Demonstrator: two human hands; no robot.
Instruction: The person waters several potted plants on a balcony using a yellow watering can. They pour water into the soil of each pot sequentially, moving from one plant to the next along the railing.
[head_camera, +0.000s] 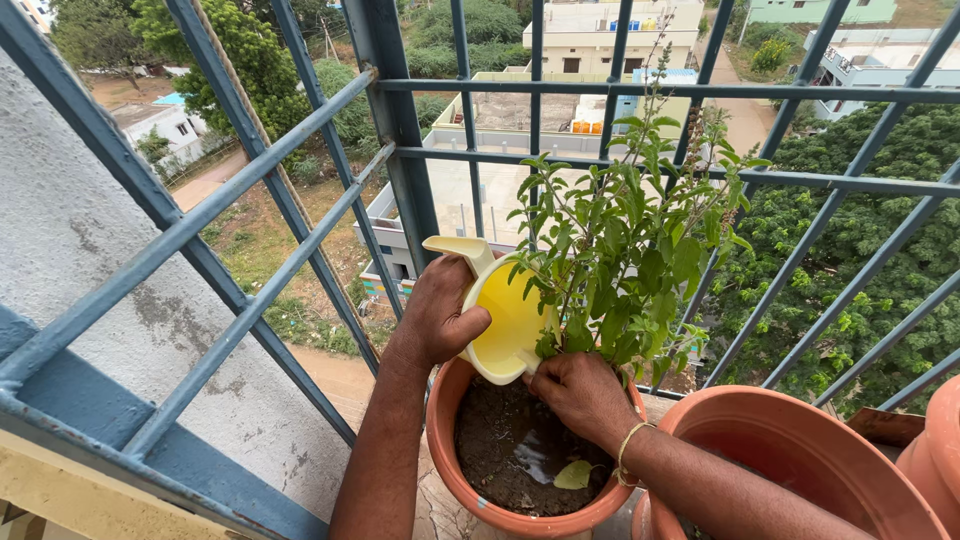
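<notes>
Smooth yellow plastic jug (500, 320), matt terracotta pot (450, 440), painted metal grille (400, 150), rough plastered wall (80, 250).

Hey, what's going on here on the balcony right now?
A person is tending a potted plant by a blue window grille. The left hand tips a yellow mug over a terracotta pot, where a puddle of water sits on the dark soil. The right hand rests at the base of the leafy green plant. An empty terracotta pot stands alongside.
</notes>
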